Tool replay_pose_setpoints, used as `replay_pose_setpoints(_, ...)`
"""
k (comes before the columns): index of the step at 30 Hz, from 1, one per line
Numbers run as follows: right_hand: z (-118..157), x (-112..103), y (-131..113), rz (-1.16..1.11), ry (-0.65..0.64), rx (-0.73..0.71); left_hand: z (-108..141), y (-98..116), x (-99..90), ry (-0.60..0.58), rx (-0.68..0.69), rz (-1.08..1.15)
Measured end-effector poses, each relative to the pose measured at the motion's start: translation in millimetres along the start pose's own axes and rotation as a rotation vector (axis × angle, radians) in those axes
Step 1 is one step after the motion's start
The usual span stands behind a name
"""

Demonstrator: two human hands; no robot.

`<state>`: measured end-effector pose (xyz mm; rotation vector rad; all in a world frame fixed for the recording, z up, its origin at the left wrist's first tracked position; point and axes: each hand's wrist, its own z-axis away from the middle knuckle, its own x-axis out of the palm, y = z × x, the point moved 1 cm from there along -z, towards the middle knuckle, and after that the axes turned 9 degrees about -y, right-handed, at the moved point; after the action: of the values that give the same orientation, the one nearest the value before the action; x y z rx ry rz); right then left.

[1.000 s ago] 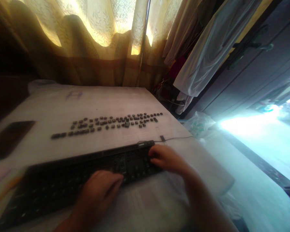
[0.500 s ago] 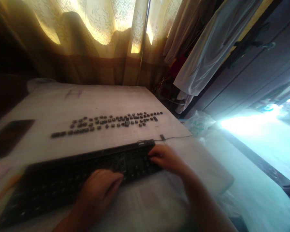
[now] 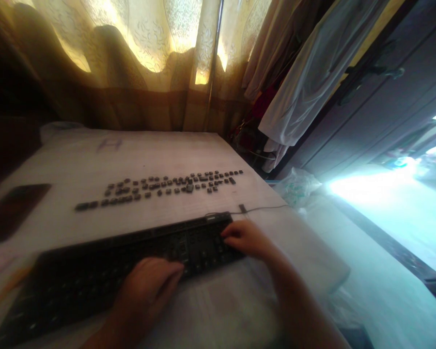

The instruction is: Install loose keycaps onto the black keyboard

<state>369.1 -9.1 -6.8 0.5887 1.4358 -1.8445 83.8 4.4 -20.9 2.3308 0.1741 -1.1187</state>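
Observation:
A black keyboard lies slantwise on a white-covered table; many of its key places look bare. My left hand rests over its lower edge, fingers curled together; what they hold, if anything, is hidden. At the keyboard's right end, my right hand has thumb and fingertips pinched together above the number-key area, and nothing can be made out between them. Beyond the keyboard, several loose dark keycaps lie in uneven rows.
A dark flat object lies at the left. The keyboard's cable runs right, near a small dark piece. A plastic bag sits beyond the table's right edge. Curtains and clothes hang behind.
The view has shifted very slightly. Both hands stay in nearly the same places on the keyboard, and the loose keycaps look unmoved.

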Motion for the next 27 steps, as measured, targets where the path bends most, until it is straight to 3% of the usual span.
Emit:
replay_pose_setpoints(8, 2, -4, 9, -0.280, -0.026, -0.023, 0, -1, -0.4, 0.005, 0.002, -0.003)
replay_pose_setpoints(12, -1, -3, 21, -0.426, 0.046, -0.004, 2, -2, 1.2, -0.016, -0.022, 0.002)
replay_pose_setpoints(15, -7, 4, 31, -0.569, 0.147, 0.038, 1, -2, 0.3, -0.012, -0.029, 0.005)
replay_pose_setpoints(19, -20, 15, 38, -0.679, 0.407, 0.081, 1, -1, -0.3, 0.006, 0.019, -0.016)
replay_pose_setpoints(23, -30, 23, 42, -0.481, 0.573, 0.065, 5, -5, 4.4, -0.009, 0.084, -0.071)
replay_pose_setpoints(27, -31, 27, 45, -0.272, 0.597, 0.043, 9, -7, 8.0, 0.004, 0.115, -0.125)
